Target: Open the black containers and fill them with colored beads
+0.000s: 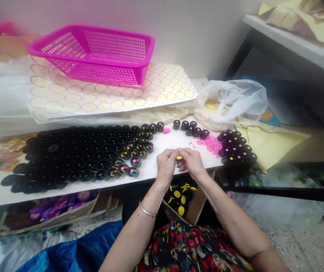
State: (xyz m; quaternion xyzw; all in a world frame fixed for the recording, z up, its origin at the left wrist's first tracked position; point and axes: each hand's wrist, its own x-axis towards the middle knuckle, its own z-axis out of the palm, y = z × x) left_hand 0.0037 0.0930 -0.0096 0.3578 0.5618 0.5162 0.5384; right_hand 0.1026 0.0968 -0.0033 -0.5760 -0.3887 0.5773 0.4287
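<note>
My left hand (166, 166) and my right hand (193, 162) meet over the table's front edge, fingers closed around a small yellow-topped round piece (178, 157). The fingers hide most of it. Left of my hands stand many small black round cups (91, 155), and those nearest hold multicoloured bits (123, 169). A heap of small pink discs (211, 145) lies to the right of my right hand. Black pieces topped with pink or yellow discs (237, 147) are grouped beyond it. Under my hands, an open carton (198, 204) contains yellow and black round pieces (180, 198).
At the back, a pink basket (94, 66) rests on a sheet of oval stickers (179, 81). A clear bag (235, 98) with coloured bits stands back right, beside yellow paper (275, 141). A shelf (292, 36) juts out above. Purple packages (61, 204) fill a box below left.
</note>
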